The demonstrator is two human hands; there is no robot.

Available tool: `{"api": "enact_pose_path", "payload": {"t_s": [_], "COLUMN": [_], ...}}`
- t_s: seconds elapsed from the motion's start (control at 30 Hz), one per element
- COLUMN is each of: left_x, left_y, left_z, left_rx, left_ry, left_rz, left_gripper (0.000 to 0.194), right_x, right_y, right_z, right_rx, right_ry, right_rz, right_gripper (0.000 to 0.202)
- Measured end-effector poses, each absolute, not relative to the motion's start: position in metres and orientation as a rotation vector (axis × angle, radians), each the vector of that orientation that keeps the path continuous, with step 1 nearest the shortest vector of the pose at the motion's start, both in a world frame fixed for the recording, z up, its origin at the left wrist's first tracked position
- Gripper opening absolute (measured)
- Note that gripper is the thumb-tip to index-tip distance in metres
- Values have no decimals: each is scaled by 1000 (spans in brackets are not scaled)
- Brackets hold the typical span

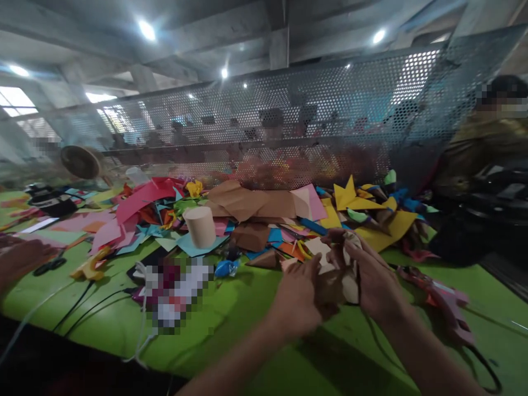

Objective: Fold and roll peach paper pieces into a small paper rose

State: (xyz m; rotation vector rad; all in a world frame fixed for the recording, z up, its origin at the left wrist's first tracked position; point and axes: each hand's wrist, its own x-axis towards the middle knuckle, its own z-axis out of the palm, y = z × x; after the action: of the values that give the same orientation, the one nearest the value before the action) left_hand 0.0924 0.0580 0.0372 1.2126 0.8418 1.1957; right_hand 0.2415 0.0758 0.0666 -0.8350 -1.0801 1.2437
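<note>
My left hand [297, 297] and my right hand [373, 275] are close together over the front of the green table, right of the middle. Between them is a small brown and beige craft piece [336, 283], made of thin sheet material. The left fingers press on its left side, while the right hand grips the other side with fingers bent over the top. Part of the piece is hidden by the fingers. A pink glue gun [445, 305] lies to the right of my right hand. Brown and orange scraps [266, 259] lie just beyond my left hand.
Coloured sheet scraps [355, 220] heap along the back, before a perforated metal screen [247, 121]. A beige cylinder [201, 228] stands among them. Left lie a yellow glue gun [91, 267], black scissors [49, 265] and cables. Another person's hand [25, 256] reaches in at the left edge.
</note>
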Motion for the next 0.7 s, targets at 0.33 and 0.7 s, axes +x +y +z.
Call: {"api": "enact_pose_path", "payload": {"t_s": [0.33, 0.7], "left_x": [73, 46], "left_y": [83, 59], "left_z": [47, 63], "left_rx": [1873, 2125], "left_ry": [1343, 1388], "left_rz": [710, 588], "left_gripper": [25, 23], "right_x": [261, 246], "right_y": [88, 89], "right_z": [66, 39], "right_rx": [-1094, -1168], "right_ry": [-1779, -2389], "right_rz": [248, 659], "right_gripper": [59, 21]}}
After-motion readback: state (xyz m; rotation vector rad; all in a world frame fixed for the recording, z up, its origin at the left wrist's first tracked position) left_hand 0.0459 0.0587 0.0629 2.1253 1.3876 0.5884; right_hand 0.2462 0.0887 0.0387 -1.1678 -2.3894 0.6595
